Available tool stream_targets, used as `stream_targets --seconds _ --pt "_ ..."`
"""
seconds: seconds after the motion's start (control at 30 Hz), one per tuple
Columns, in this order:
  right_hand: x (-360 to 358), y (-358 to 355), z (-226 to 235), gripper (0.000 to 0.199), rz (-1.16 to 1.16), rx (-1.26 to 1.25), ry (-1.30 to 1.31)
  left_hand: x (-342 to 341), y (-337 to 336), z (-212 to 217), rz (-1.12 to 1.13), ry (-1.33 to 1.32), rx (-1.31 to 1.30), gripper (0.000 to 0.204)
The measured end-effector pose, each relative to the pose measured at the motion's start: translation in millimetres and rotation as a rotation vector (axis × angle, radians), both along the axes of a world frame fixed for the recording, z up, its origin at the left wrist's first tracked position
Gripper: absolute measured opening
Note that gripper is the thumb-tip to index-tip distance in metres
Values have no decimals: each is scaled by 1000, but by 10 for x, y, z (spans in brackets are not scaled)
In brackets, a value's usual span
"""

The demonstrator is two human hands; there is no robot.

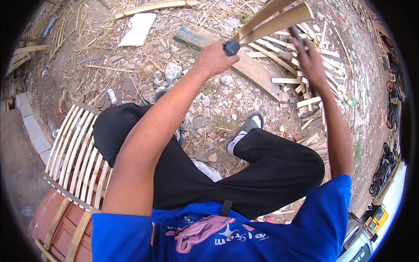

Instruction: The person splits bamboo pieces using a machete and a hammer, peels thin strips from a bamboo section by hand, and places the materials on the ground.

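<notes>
The fingers of my left hand (214, 59) are clamped on a black, round-ended piece (231, 48); two pale wooden strips (279, 25) fan out just beyond it, spread apart toward the top edge (whether they join at the base, I cannot tell); my right hand (311, 65), off to the right, has its fingers curled round a dark bar (294, 35), near the strips' outer ends; below my hands a long plank (257, 76) lies slantwise on stony ground, with a heap of split sticks (321, 83) spilling past its right side; nearer my body come my grey shoe (252, 123) and black trousers (270, 159); at my left stands a slatted wooden frame (74, 150); farther out, a white sheet (138, 29) lies among straw.
</notes>
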State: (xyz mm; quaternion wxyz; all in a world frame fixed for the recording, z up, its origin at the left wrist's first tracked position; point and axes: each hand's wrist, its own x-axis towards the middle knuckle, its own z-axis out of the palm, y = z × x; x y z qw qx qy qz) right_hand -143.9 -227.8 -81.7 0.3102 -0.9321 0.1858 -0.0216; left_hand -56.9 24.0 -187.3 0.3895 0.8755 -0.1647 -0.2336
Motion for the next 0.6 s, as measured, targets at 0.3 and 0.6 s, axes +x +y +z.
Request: stream_targets --seconds 0.3,0.6 --pt "413 6 1145 41 87 274 -856 28 -21 -4 38 -42 -74 48" --pt "-389 -177 -1249 43 156 -113 197 171 150 -191 111 52 -87 55"
